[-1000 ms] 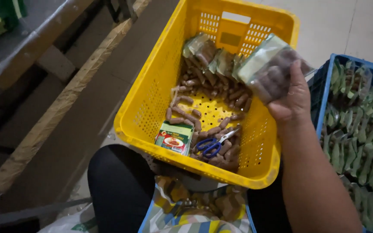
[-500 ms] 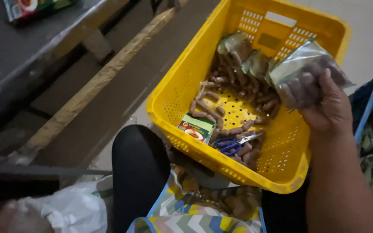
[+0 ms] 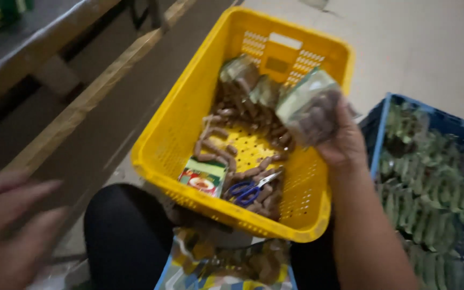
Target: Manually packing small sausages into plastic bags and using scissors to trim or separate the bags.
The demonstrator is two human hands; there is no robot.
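From my feed, the pale concrete floor carries the load. A blue plastic crate sits on it at the right, packed with rows of green-labelled packets. Just beside it to the left I see the yellow perforated basket; whether it rests on the floor or on the person's lap I cannot tell. Inside lie brown tamarind pods, a small green and red carton and blue-handled scissors. At the upper left a dark desk stands over a wooden beam.
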